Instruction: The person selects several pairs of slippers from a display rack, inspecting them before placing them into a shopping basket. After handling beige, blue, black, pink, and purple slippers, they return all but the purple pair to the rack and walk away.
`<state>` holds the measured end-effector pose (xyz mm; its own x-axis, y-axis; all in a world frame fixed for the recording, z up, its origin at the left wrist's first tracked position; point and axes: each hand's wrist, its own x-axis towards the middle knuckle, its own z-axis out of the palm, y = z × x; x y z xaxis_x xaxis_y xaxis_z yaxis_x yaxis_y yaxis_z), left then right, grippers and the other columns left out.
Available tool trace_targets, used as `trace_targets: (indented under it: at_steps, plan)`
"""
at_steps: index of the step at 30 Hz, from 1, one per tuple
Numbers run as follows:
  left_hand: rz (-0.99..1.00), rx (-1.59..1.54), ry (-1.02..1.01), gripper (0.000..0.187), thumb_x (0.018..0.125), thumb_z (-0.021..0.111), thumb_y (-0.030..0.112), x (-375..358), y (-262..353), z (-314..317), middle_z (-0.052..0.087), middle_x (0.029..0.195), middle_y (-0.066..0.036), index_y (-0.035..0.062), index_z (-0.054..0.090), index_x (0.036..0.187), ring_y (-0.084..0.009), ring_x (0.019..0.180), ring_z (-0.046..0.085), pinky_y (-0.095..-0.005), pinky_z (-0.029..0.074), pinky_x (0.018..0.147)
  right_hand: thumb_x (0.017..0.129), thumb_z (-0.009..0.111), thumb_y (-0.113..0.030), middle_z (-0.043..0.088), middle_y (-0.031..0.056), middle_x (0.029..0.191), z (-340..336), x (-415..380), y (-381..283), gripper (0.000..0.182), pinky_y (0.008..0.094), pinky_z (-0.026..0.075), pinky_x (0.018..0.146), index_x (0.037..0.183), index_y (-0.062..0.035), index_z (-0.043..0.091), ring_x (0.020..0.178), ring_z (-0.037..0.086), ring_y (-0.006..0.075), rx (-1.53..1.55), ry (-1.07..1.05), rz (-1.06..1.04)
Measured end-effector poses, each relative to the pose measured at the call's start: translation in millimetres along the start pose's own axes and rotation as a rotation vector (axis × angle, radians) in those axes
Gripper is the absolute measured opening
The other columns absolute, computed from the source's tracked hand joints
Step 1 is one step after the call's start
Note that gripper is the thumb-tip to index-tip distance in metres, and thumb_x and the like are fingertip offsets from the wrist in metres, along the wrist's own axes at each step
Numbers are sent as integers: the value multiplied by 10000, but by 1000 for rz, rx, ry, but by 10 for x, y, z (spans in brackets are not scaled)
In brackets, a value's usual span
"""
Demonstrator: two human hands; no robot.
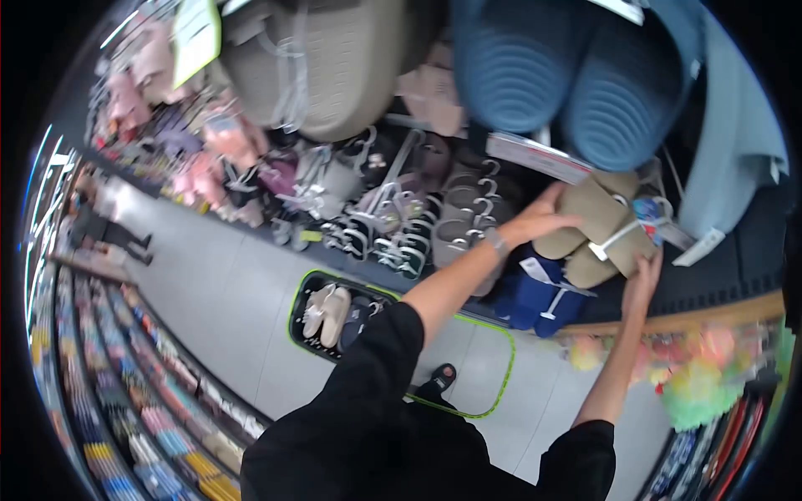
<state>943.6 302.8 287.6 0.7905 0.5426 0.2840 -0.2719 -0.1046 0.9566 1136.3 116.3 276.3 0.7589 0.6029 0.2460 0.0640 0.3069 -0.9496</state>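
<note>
A pair of tan slide sandals (592,210), on a white plastic hanger (614,242) with a colourful tag (647,213), is held between my two hands at the rack. My left hand (541,219) grips the left side, its thumb lying over the strap. At the lower right edge, my right hand (643,280) has its fingers closed round the sandals. Just beneath them hang dark blue slippers (535,302) with white hangers. Grey-brown slides (458,209) on hooks are left of my left hand.
Large blue slides (518,75) and taupe slides (347,75) hang close overhead. A green-rimmed black basket (294,305) on the floor contains beige sandals (334,316) and dark ones. Packed shelves (125,367) line the aisle's left side. A person (104,225) stands far off.
</note>
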Motion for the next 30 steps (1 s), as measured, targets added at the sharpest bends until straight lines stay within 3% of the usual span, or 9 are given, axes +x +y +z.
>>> trace_targets:
  at_steps: [2,5,7,11,14,22,25,30]
  plan:
    - [-20,26,-14,848,749,730,279,39,34,-116,395,1346,-194,-27,253,1378,-266,1264,374,-343,303,1050,813,558,-53,416,138,1331,95,26,-86,652,326,309,1024,1393,12,267,1215,422,229,-83,102,-41]
    - [-24,61,-62,867,744,729,288,105,87,-153,385,1356,-197,-23,241,1390,-267,1274,361,-339,290,1057,818,553,-53,432,134,1319,84,98,-158,622,325,324,1011,1380,16,295,1200,434,222,-184,53,-80]
    - [-7,89,-63,880,739,731,293,108,85,-147,382,1357,-198,-23,235,1394,-268,1279,355,-339,284,1061,818,532,-59,478,124,1261,70,201,-82,492,310,320,995,1285,30,401,1141,456,211,-137,67,-78]
    - [-76,1,-27,884,725,739,291,105,-16,-40,395,1342,-198,-30,245,1384,-263,1259,380,-335,298,1052,791,508,-54,524,103,1200,-43,241,65,514,302,331,981,1291,15,410,1112,477,193,52,141,19]
    - [-100,-143,-58,880,707,743,270,165,-219,5,390,1349,-192,-31,256,1376,-272,1280,353,-326,278,1064,802,530,-149,367,167,1387,-77,210,38,679,304,230,1062,1386,73,264,1282,330,242,-20,139,31]
    - [-110,-23,49,906,712,753,320,6,-236,73,448,1262,-210,-74,251,1355,-279,1167,461,-332,372,988,920,496,-317,391,166,1382,5,-102,84,616,318,246,1059,1374,53,305,1269,372,241,-332,251,-7]
    - [-90,77,160,856,716,742,310,-61,-241,93,514,1135,-195,-75,286,1330,-271,1084,506,-336,405,934,940,481,-313,403,172,1371,18,-278,184,590,314,262,1050,1367,58,311,1258,388,237,-295,228,-42]
    - [-106,152,233,758,734,720,294,-221,-263,136,520,1133,-205,-54,345,1293,-281,1065,524,-332,405,927,942,495,-210,409,182,1362,164,-653,261,540,301,312,1023,1368,58,299,1223,426,224,-370,243,-58]
